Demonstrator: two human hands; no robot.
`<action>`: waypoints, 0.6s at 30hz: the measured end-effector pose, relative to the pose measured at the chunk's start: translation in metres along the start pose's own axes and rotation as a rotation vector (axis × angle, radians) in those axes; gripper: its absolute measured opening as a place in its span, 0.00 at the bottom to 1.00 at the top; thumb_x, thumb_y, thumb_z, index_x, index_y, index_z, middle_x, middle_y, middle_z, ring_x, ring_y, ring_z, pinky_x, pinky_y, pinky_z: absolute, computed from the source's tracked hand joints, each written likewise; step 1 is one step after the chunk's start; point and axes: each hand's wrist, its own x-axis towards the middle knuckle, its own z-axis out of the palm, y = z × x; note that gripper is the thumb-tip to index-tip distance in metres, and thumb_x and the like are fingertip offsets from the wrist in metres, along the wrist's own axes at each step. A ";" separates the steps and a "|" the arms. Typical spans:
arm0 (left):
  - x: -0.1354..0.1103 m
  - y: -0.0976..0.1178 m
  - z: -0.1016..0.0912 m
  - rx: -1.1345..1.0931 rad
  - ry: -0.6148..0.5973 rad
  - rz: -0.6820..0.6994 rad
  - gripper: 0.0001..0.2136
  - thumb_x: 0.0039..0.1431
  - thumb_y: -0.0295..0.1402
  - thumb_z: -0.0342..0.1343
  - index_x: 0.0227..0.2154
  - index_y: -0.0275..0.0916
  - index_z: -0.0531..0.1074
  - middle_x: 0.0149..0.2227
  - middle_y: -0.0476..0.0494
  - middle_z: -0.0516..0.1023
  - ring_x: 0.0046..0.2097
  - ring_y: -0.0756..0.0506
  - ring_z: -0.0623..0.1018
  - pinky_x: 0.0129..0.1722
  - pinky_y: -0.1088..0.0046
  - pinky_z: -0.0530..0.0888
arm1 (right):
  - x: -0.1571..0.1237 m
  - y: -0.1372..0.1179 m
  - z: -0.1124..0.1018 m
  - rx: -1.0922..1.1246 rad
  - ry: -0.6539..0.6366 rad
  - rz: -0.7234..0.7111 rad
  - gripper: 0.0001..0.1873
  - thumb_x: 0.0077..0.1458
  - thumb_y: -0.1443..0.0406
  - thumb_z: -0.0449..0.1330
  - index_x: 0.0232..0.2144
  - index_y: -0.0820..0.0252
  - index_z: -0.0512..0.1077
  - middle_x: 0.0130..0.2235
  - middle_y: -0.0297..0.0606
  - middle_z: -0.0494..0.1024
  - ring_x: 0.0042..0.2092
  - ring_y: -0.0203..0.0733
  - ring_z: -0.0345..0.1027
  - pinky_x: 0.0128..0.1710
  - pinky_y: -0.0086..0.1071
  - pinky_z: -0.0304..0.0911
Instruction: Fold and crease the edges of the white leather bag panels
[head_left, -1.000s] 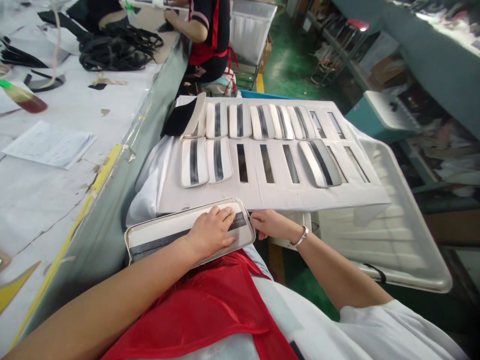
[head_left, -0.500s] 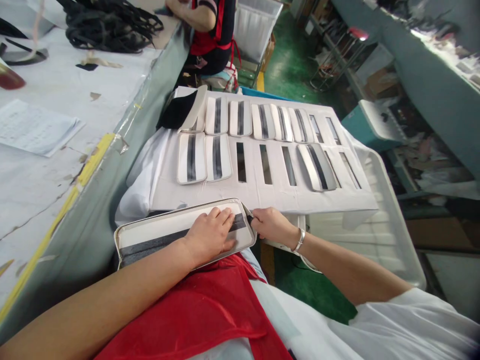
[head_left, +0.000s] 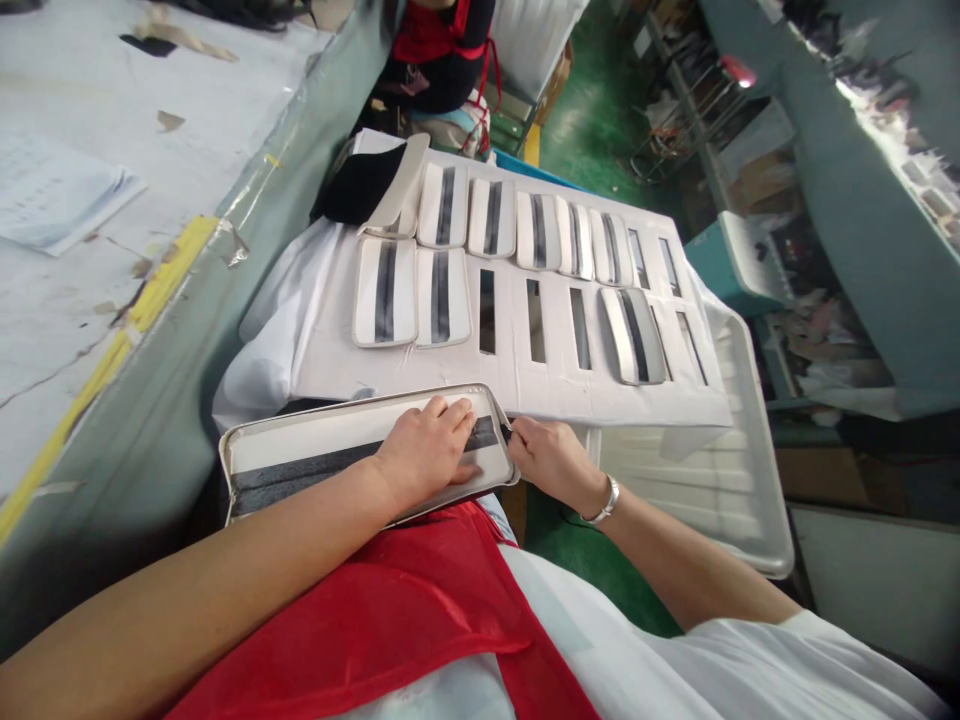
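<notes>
My left hand (head_left: 431, 450) lies flat, fingers stretched out, on the right end of the long white piece (head_left: 315, 440). The piece rests across my lap on the red apron (head_left: 390, 610), just below the near edge of the slotted board (head_left: 525, 390). My right hand (head_left: 551, 460) pinches the piece at its right tip, where the dark stripe (head_left: 315, 472) ends. I judge it light, rather stiff and smooth, so it may slide; the end edge seems the best hold. Small striped pieces (head_left: 385, 292) lie toward the board's far-left corner. A white tray (head_left: 750, 500) is under its right edge.
</notes>
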 end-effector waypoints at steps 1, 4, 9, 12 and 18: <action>0.001 -0.001 0.000 -0.005 0.001 0.002 0.29 0.56 0.50 0.52 0.55 0.35 0.65 0.58 0.37 0.65 0.51 0.37 0.66 0.44 0.63 0.70 | 0.001 0.000 0.000 0.000 -0.006 -0.005 0.11 0.57 0.67 0.47 0.26 0.62 0.67 0.24 0.38 0.74 0.25 0.36 0.63 0.26 0.29 0.45; 0.002 -0.001 0.001 -0.004 -0.008 -0.002 0.27 0.56 0.48 0.53 0.54 0.35 0.65 0.59 0.37 0.64 0.51 0.37 0.65 0.44 0.63 0.69 | 0.005 0.001 -0.002 -0.005 -0.021 -0.017 0.11 0.56 0.67 0.48 0.26 0.62 0.67 0.24 0.38 0.73 0.25 0.36 0.63 0.27 0.29 0.45; -0.004 0.003 0.001 0.018 -0.021 -0.001 0.28 0.59 0.44 0.50 0.58 0.34 0.61 0.59 0.33 0.62 0.52 0.36 0.64 0.41 0.61 0.69 | 0.004 -0.001 -0.003 0.059 -0.021 -0.002 0.11 0.56 0.67 0.48 0.24 0.61 0.66 0.24 0.37 0.72 0.25 0.35 0.62 0.27 0.28 0.46; -0.007 0.003 0.001 0.026 0.001 -0.006 0.29 0.58 0.45 0.51 0.58 0.32 0.60 0.58 0.33 0.64 0.50 0.36 0.65 0.40 0.60 0.69 | 0.002 -0.003 0.001 0.063 0.003 0.013 0.12 0.57 0.67 0.47 0.24 0.61 0.66 0.24 0.37 0.72 0.25 0.35 0.62 0.28 0.28 0.47; -0.008 0.004 0.000 0.046 0.008 -0.010 0.29 0.58 0.46 0.51 0.58 0.32 0.61 0.58 0.33 0.64 0.50 0.36 0.65 0.39 0.61 0.68 | 0.004 -0.004 0.007 0.062 0.025 0.006 0.11 0.56 0.68 0.47 0.25 0.61 0.65 0.24 0.37 0.72 0.25 0.35 0.60 0.28 0.29 0.45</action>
